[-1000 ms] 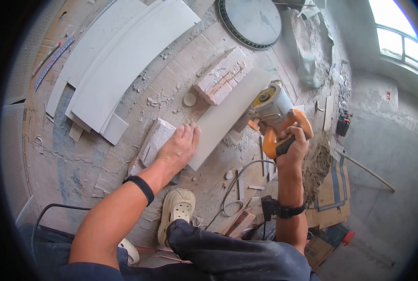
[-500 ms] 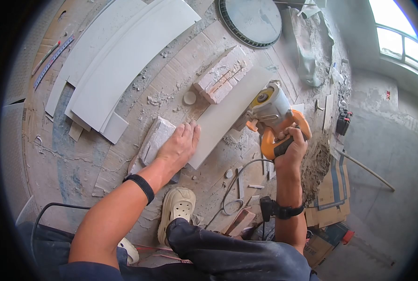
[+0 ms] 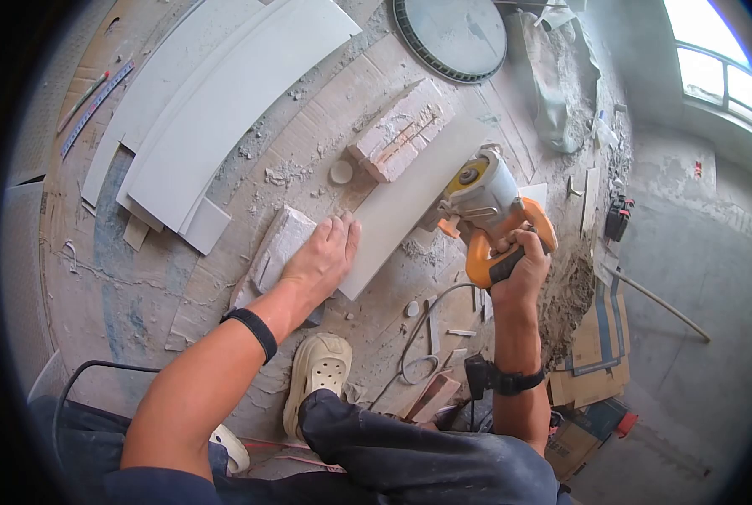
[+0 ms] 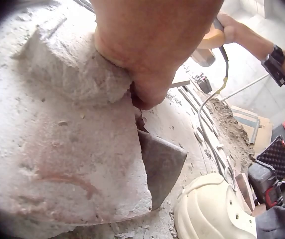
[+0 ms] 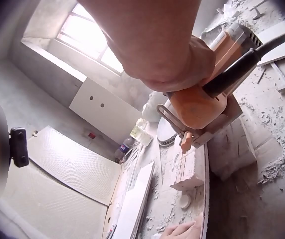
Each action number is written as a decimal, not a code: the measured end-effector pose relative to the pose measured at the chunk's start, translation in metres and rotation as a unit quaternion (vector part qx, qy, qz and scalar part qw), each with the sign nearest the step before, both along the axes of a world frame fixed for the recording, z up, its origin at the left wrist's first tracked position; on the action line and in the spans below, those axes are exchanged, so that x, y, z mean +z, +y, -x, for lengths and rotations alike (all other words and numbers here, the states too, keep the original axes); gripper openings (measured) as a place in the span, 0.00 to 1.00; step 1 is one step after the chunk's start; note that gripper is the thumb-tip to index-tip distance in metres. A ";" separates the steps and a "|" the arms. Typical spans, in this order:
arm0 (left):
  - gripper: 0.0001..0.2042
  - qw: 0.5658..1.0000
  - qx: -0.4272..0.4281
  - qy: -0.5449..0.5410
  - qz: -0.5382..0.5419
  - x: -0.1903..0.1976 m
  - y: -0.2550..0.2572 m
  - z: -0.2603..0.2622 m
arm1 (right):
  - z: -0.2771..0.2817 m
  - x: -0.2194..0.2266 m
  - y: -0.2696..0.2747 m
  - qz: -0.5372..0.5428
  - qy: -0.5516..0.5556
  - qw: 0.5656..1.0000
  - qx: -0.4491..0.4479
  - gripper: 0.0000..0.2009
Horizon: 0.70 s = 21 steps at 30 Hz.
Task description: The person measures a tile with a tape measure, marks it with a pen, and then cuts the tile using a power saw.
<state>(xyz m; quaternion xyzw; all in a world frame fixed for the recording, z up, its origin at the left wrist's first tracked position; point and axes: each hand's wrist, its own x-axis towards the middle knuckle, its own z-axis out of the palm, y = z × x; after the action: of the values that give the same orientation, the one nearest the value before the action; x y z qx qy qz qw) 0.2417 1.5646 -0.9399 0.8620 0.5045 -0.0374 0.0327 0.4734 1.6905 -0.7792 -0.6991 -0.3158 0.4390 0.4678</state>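
A long pale tile strip [image 3: 393,215] lies slantwise across two rough white blocks in the head view. My left hand [image 3: 321,257] rests on its near end, fingers together and pressing down by the near block [image 3: 285,244]. With my right hand [image 3: 523,265] I grip the orange rear handle of a handheld tile saw [image 3: 487,198]. Its silver body with a yellow disc leans over the tile's right edge, and the blade's cutting rim is hidden. In the right wrist view, the saw's base plate [image 5: 227,124] sits at the tile's edge, beside the far block [image 5: 189,169].
Large white tiles [image 3: 224,109] are stacked at the left, with a tape measure [image 3: 98,109] beyond them. A round lid [image 3: 452,38] lies at the back. The black cord [image 3: 410,345] loops near my shoe [image 3: 321,370]. Offcuts and rubble litter the floor; dust hazes the far end.
The saw has slid slightly along the tile's edge toward my left hand, my right hand moving with it. My left hand stays in place on the tile.
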 end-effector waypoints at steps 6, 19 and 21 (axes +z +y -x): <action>0.28 1.000 -0.003 0.005 -0.003 -0.001 0.000 -0.001 | -0.004 -0.004 -0.004 -0.005 0.006 1.000 0.004 0.09; 0.28 1.000 -0.001 0.005 -0.006 -0.003 -0.001 -0.001 | -0.001 -0.004 -0.017 -0.012 0.001 1.000 0.009 0.08; 0.28 1.000 -0.002 0.006 -0.008 -0.003 -0.001 -0.001 | -0.001 -0.005 -0.019 -0.013 0.005 1.000 0.007 0.08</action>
<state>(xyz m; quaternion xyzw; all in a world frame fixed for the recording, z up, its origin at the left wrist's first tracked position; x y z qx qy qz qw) 0.2427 1.5638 -0.9428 0.8628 0.5036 -0.0386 0.0229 0.4746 1.6712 -0.7839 -0.6888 -0.3239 0.4414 0.4752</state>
